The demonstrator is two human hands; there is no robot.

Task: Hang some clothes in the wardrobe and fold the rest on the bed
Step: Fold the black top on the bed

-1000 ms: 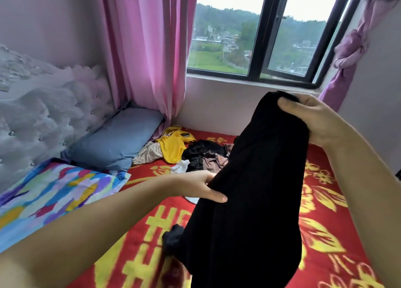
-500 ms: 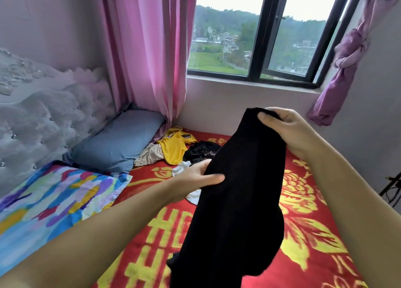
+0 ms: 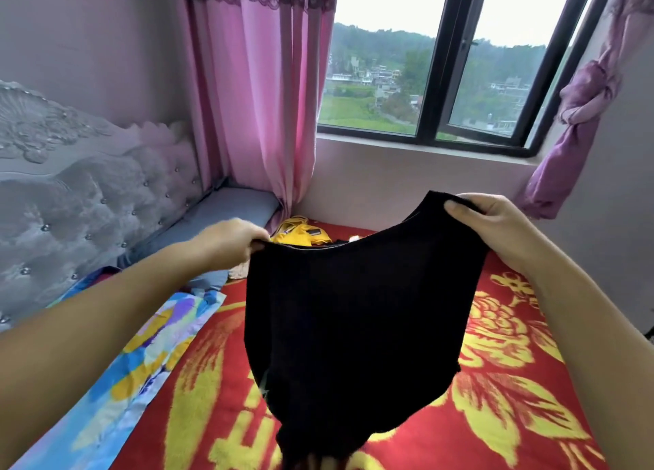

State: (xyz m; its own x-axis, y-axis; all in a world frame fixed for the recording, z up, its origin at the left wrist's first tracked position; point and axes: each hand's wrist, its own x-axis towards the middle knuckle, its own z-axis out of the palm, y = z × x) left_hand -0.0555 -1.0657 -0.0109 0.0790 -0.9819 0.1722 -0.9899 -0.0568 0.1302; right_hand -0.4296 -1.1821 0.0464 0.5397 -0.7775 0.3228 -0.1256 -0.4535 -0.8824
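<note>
A black garment [image 3: 357, 313] was held spread above the bed [image 3: 513, 381], at the centre of the view. Its upper edge was pinched at 9 o'clock by the curled fingers of the left hand [image 3: 230, 244], and gripped at 2 o'clock by the right hand [image 3: 495, 225], thumb over the cloth. The lower end hung towards 6 o'clock. A yellow garment [image 3: 300, 234] was seen on the bed at 11 o'clock, just behind the black one.

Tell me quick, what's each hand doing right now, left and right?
Left hand: closed, pinching the left end of the black garment's top edge.
Right hand: closed, gripping the right end of that edge.
</note>
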